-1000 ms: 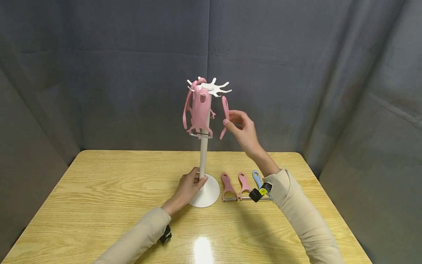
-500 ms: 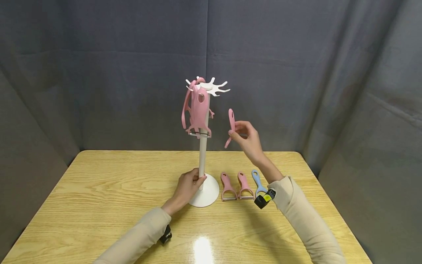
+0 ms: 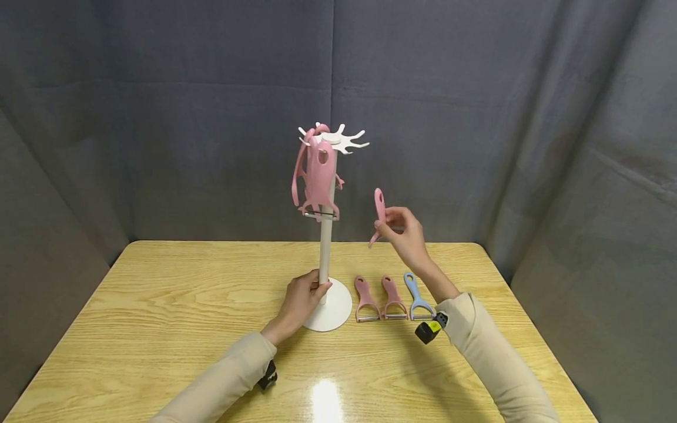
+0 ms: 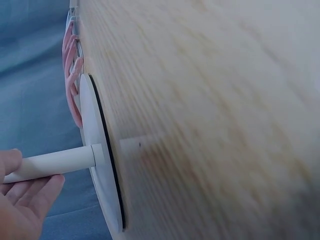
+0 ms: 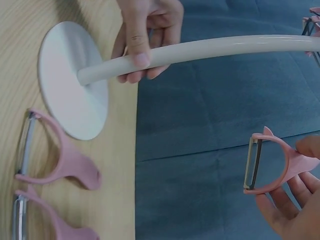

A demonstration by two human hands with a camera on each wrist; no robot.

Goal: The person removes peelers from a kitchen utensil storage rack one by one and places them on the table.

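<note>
My left hand (image 3: 301,299) grips the white pole (image 3: 325,247) of an upright stand low down, just above its round base (image 3: 338,314). At the top, a ring of white hooks (image 3: 351,143) spreads out. Several pink peelers (image 3: 319,176) hang from its left side. To the right of the stand, my right hand (image 3: 407,238) pinches another pink peeler (image 3: 379,205) by its handle, apart from the hooks. In the right wrist view this peeler's blade (image 5: 253,164) faces the pole. The right fingers (image 5: 285,202) lie below the handle.
On the table right of the base lie two pink peelers (image 3: 366,299) (image 3: 394,298) and one blue peeler (image 3: 418,296), side by side. Grey curtains (image 3: 227,117) close off the back and sides of the wooden table (image 3: 185,305).
My right hand has drawn back down and to the right, carrying the pink peeler away from the hooks. My left hand keeps its grip on the pole.
</note>
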